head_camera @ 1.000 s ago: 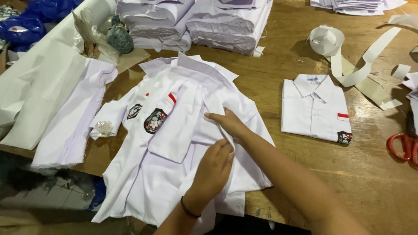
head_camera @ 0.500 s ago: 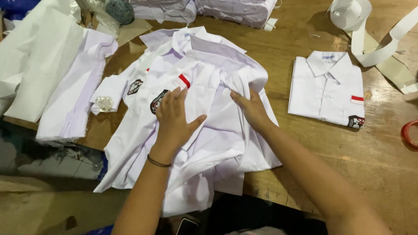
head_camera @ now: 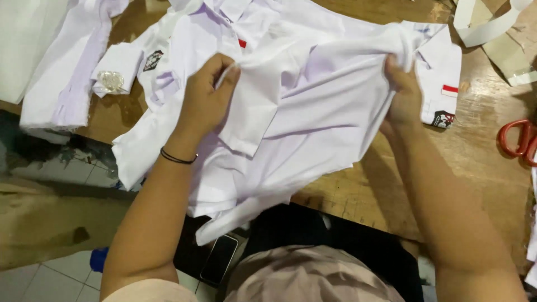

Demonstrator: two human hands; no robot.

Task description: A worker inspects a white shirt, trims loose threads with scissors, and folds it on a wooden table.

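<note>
A white shirt is lifted off the wooden table and stretched between my two hands. My left hand, with a black band on its wrist, grips the cloth near a breast pocket. My right hand pinches the shirt's other edge at the right. Under the lifted shirt lies another white shirt with a dark crest badge and a small red stripe. A folded white shirt with a red-and-white patch and a badge lies just right of my right hand, partly hidden by the raised cloth.
Red-handled scissors lie at the right table edge. White strips and card pieces sit at the top right. White fabric pieces lie at the left. A dark phone rests on my lap below the table edge.
Both hands went from pressing flat on the spread shirt to gripping it and lifting it off the pile. The view has moved closer and lower.
</note>
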